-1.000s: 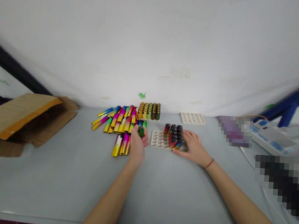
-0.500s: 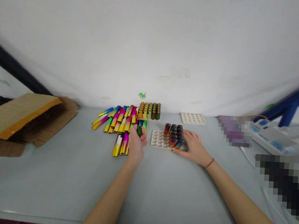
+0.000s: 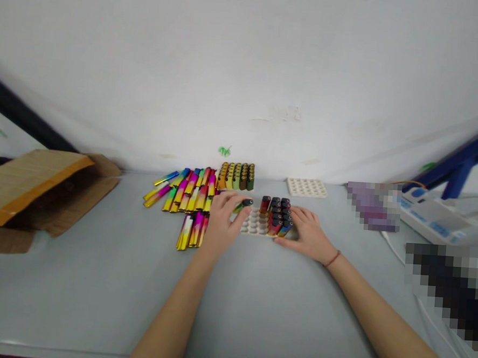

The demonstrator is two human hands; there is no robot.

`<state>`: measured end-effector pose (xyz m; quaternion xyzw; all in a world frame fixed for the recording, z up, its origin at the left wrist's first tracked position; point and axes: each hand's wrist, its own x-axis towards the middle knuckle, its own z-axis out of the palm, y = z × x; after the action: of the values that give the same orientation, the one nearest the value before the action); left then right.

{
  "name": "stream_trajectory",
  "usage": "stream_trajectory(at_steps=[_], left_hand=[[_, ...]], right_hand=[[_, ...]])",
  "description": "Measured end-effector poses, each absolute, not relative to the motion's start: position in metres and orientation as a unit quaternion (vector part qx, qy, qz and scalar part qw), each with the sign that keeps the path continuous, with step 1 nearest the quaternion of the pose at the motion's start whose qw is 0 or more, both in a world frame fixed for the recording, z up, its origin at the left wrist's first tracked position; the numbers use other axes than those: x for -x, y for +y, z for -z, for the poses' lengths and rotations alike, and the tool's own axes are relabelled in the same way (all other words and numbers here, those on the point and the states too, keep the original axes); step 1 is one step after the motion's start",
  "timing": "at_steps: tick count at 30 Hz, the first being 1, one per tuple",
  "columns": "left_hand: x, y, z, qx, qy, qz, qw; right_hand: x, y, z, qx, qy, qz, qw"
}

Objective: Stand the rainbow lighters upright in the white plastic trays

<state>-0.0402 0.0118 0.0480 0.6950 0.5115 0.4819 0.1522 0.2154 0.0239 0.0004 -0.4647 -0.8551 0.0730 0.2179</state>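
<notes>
My left hand (image 3: 225, 221) pinches a green lighter-like tube with a black top (image 3: 246, 202), tilted over the left part of a white holed tray (image 3: 256, 226). Several black-topped lighters (image 3: 276, 216) in red and blue stand upright in the right part of that tray. My right hand (image 3: 306, 232) curves round the tray's right end, thumb along the front edge and fingers against the outer lighters. Left of my left hand lies a pile of shiny flat rainbow-coloured sleeves (image 3: 192, 189), with a smaller bunch of them (image 3: 191, 233) in front.
Behind, a full tray of upright gold-topped pieces (image 3: 237, 176) stands near the wall, and a second white holed tray (image 3: 306, 187) lies to its right. An open cardboard box (image 3: 68, 190) is at the left. A power strip (image 3: 426, 217) and a white cable (image 3: 436, 326) lie at the right.
My left hand has moved right from beside the sleeves to the tray's left part, carrying the green lighter, whose black top now shows. My right hand keeps its place.
</notes>
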Motion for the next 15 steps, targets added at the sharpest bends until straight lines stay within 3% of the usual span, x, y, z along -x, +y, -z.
stream_trajectory(at_steps=[7, 15], left_hand=[[0.027, 0.014, -0.038, -0.669, 0.515, -0.455, 0.283], [0.019, 0.02, -0.031, -0.693, 0.516, -0.432, 0.259]], right_hand=[[-0.215, 0.024, -0.002, 0.461, -0.858, -0.071, 0.217], [-0.215, 0.024, -0.002, 0.459, -0.858, -0.073, 0.22]])
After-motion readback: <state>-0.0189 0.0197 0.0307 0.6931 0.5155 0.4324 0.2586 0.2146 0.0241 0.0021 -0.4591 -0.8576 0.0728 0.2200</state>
